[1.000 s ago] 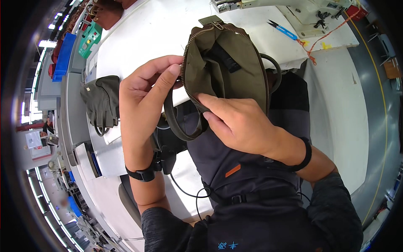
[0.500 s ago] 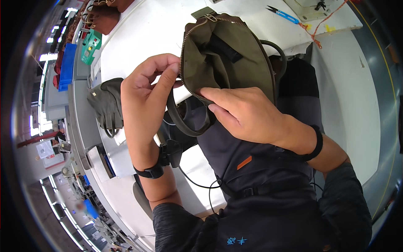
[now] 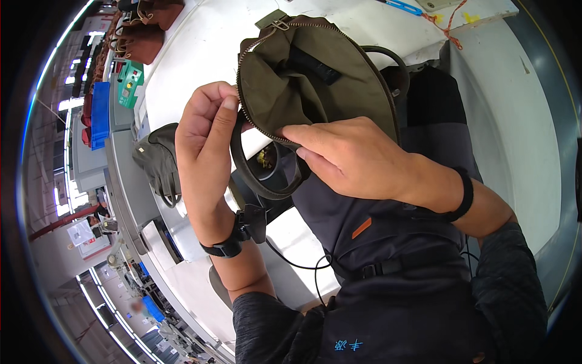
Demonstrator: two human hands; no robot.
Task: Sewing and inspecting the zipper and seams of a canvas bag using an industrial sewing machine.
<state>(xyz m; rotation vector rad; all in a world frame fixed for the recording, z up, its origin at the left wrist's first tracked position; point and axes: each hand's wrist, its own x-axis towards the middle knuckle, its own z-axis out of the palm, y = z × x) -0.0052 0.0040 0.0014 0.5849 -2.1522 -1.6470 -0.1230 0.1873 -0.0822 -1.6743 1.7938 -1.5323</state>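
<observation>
Two hands hold my attention: left hand [image 3: 206, 136] and right hand [image 3: 357, 161], fingers clamped on the rim [image 3: 316, 25] of the open olive bag [image 3: 265, 85], upper centre of the frame. If I let one pinch slacken, the bag could sag, or the handle [image 3: 245, 171] could snag.

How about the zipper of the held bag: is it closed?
No, the zipper gapes wide open, and the green lining shows inside.

Two blue characters [image 3: 348, 345], side by side, on dark apron [image 3: 406, 312]
</observation>
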